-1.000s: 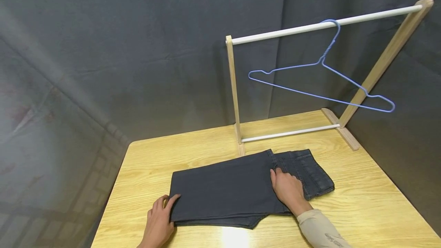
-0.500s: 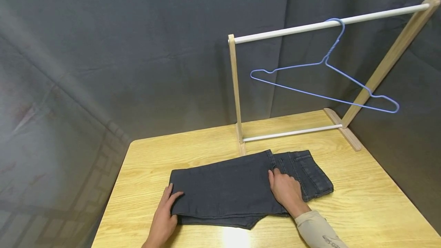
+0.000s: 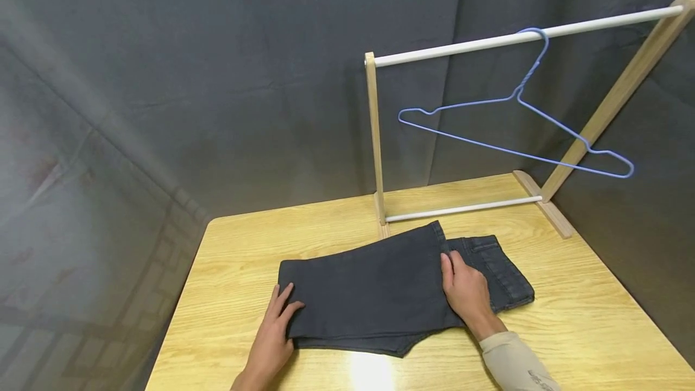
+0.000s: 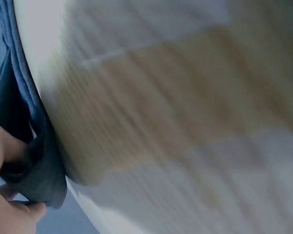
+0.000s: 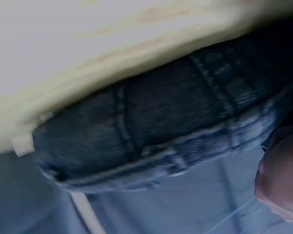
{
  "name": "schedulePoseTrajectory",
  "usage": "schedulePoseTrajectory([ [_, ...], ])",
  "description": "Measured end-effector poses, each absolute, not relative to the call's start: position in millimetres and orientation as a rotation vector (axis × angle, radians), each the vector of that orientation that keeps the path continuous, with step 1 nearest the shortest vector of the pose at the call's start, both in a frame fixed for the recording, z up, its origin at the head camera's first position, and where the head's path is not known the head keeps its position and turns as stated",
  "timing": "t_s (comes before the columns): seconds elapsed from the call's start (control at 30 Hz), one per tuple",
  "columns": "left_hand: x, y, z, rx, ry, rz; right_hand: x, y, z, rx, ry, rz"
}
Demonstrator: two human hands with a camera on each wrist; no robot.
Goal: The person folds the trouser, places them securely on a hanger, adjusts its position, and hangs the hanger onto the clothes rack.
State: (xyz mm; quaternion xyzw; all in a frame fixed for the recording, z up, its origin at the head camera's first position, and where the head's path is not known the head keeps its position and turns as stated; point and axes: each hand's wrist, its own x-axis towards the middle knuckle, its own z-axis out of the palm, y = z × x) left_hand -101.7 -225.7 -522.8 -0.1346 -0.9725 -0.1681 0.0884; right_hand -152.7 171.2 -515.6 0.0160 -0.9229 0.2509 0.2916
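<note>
A pair of dark jeans [image 3: 369,288] lies folded on the table, the legs doubled back toward the waist part [image 3: 502,273] at the right. My left hand [image 3: 269,340] holds the folded left end. In the left wrist view the fabric [image 4: 49,170] passes between its thumb and fingers. My right hand [image 3: 468,287] grips the leg hems near the waist part; its fingertips are partly hidden by the cloth. The right wrist view shows the waistband [image 5: 185,151] beside that hand, which is cut off at the frame edge.
Behind the jeans stands a small wooden rack with a white top rail [image 3: 461,47] and a white lower bar [image 3: 461,209]. A blue wire hanger [image 3: 516,98] hangs from the rail. Grey curtains [image 3: 217,77] surround the wooden table [image 3: 250,240].
My left hand has moved up along the folded left end. The hems in my right hand have shifted away and a little to the right, and the view has turned slightly left.
</note>
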Motion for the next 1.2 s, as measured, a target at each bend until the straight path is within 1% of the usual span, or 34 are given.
schedulePoseTrajectory([
  [0.2,-102.8,-222.9,-527.0,-0.635,-2.880,-0.220,-150.8,198.6,-506.3,-0.101,-2.549,0.724],
  [0.4,-103.9,-220.2,-531.2,-0.719,-2.837,-0.179,-148.4,220.5,-507.9,-0.258,-2.946,0.607],
  [0.77,-102.3,-220.3,-533.8,-0.682,-2.867,-0.115,-152.6,214.1,-516.9,-0.316,-3.038,0.497],
  [0.97,-101.2,-232.6,-534.8,-0.646,-2.879,-0.103,-150.7,201.2,-520.2,-0.282,-3.025,0.523],
  [1.2,-97.4,-252.0,-535.6,-0.538,-2.920,-0.062,-150.3,180.5,-520.0,-0.214,-3.039,0.563],
])
